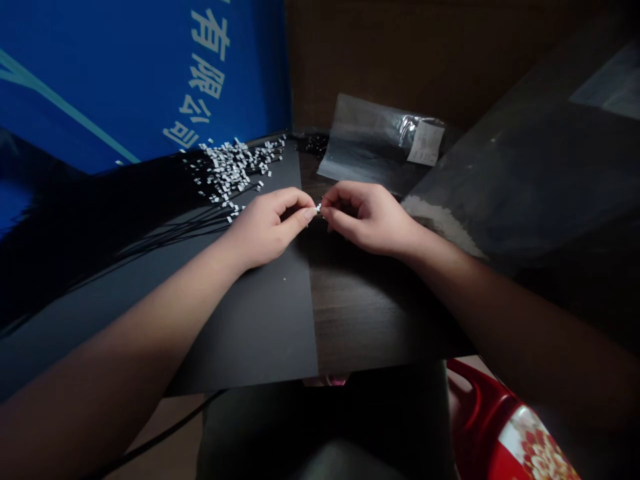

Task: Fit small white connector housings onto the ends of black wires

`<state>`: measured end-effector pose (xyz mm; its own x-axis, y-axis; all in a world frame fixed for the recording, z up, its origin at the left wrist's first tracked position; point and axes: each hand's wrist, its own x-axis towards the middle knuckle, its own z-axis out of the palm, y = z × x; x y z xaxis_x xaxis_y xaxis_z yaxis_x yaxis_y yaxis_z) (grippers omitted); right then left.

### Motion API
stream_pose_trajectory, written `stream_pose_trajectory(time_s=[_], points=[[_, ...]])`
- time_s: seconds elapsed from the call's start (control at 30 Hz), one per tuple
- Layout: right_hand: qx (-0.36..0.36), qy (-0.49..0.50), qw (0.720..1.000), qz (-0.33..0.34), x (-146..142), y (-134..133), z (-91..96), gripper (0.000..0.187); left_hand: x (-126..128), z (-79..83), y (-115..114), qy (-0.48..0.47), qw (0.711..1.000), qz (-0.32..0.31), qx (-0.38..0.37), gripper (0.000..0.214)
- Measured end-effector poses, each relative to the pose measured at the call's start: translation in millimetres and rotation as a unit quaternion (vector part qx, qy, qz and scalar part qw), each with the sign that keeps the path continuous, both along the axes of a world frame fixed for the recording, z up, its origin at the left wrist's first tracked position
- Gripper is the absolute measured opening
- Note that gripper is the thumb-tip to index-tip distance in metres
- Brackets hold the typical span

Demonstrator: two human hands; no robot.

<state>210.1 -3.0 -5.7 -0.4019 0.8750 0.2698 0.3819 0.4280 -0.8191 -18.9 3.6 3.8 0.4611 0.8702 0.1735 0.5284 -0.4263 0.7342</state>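
My left hand [270, 225] and my right hand [361, 217] meet fingertip to fingertip above the dark table. Both are closed in a pinch on one tiny white piece [318, 209] between them. A heap of several small white pieces [231, 171] lies just beyond my left hand on a black sheet [260, 313]. Thin black wires [165, 223] run leftward from that heap under my left wrist. What else sits inside the pinch is too small to make out.
A blue board with white characters [140, 73] stands at the back left. A clear plastic bag with a white label [385, 137] lies behind my right hand. A large dark plastic sheet [540, 160] covers the right side. A red stool [505, 427] is below right.
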Motion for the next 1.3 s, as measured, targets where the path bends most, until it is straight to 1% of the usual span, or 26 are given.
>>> stream_pose_trajectory(time_s=[0.1,0.27,0.43,0.63,0.77,0.97,1.3], points=[[0.007,-0.002,1.0,-0.003,0.0,0.1,-0.5,0.006,0.0,-1.2,0.1,-0.009,1.0,0.001,-0.008,0.026],[0.009,-0.004,1.0,-0.008,-0.4,-0.2,0.1,0.006,1.0,-0.4,-1.1,-0.009,1.0,0.006,0.006,0.025],[0.014,-0.008,1.0,-0.01,-1.7,-0.9,0.6,0.01,2.0,0.7,-2.5,-0.016,0.999,0.028,-0.001,0.027],[0.024,-0.012,0.999,-0.018,-1.7,-1.3,-0.4,0.011,1.8,-1.5,-2.3,-0.029,1.0,0.012,0.002,0.026],[0.029,-0.01,0.999,-0.02,-2.3,-1.3,-0.4,0.013,2.0,-1.7,-2.2,-0.025,1.0,0.018,0.001,0.025],[0.006,-0.004,1.0,-0.015,-2.9,-1.8,0.9,0.014,1.9,-1.4,-2.2,-0.03,0.999,0.017,-0.004,0.023],[-0.014,-0.007,1.0,-0.004,-2.5,-2.4,2.0,0.011,2.7,-1.3,-3.0,-0.026,1.0,0.014,0.0,0.021]])
